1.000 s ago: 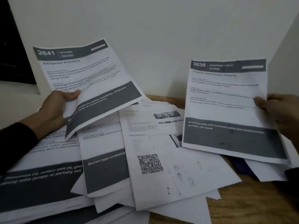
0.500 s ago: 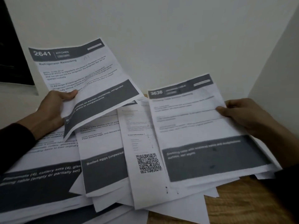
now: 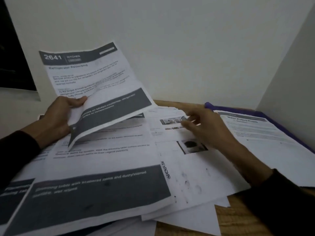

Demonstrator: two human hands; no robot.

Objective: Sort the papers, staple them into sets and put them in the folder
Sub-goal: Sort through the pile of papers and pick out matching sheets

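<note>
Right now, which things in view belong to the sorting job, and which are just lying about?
For the job:
- 2641 sheet, gripped by the left hand
- dressing-table sheet on top of the pile
- QR sheet
- right hand, reaching over the pile
- purple folder with the plants sheet on it

Lying about:
- table
- wall

Left hand (image 3: pixel 56 116) raised with curled fingers; right hand (image 3: pixel 206 126) extended, fingers relaxed.

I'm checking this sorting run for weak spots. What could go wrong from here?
The left hand pinches the 2641 refrigerator sheet by one edge; it already curls and might crease. The right hand reaches across a loose overlapping pile, so sheets might slide or get mixed. Sheets overhanging the table edge could slip off.
</note>
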